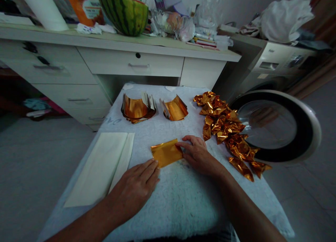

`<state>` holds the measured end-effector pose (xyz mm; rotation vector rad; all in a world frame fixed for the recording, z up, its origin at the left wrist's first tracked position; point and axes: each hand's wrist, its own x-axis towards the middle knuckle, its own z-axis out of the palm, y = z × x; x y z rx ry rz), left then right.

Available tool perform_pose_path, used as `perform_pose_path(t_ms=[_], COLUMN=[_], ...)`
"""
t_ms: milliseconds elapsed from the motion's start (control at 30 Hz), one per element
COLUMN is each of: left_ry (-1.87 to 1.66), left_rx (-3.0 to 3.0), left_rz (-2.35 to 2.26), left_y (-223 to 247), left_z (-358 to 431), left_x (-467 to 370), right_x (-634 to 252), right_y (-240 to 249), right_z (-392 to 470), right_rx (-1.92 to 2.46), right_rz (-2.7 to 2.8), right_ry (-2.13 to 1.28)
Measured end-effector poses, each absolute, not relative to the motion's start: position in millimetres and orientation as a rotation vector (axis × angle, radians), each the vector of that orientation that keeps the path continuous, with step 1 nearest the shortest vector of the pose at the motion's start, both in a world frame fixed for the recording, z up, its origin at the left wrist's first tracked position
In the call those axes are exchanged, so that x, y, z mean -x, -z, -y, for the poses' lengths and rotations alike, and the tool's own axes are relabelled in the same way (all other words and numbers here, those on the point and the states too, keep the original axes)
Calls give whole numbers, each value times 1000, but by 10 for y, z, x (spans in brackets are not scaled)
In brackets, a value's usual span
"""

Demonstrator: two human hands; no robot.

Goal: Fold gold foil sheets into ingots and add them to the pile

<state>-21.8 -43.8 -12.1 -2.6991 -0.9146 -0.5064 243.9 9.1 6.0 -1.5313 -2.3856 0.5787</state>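
Observation:
A small rectangle of gold foil paper (pixel 168 153) lies on the cloth-covered table in front of me. My left hand (pixel 140 180) has its fingers together, with the tips pressing the sheet's lower left corner. At the right edge, my right hand (pixel 195 152) holds the foil between thumb and fingers. Beyond the sheet are two stacks of curved foil papers, a thicker left stack (pixel 135 108) and a thinner right stack (pixel 175 109). Crumpled, folded gold foil pieces (pixel 223 121) are heaped to the right of my right hand.
Pale folded paper (pixel 98 168) lies left on the table's cloth (pixel 178 207). A washing machine's open round door (pixel 312 126) stands close to the table's right edge. Behind, a white counter (pixel 160 47) with drawers carries a cut watermelon (pixel 123 12) and plastic bags (pixel 210 11).

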Motion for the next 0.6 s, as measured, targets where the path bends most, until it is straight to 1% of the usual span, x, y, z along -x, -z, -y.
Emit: perform_pose_path(t_ms=[300, 400, 600], left_ry=[676, 725, 520], left_rx=[2703, 2689, 2780], left_rz=[879, 916, 1203], left_y=[207, 161, -144], left_z=[474, 480, 322], left_x=[352, 313, -54], right_x=[-2440, -2437, -2426], right_y=[-44, -33, -1], right_z=[-77, -82, -90], right_rx=[1515, 1506, 1484], right_rz=[2384, 2387, 2362], right_ry=[-543, -535, -513])
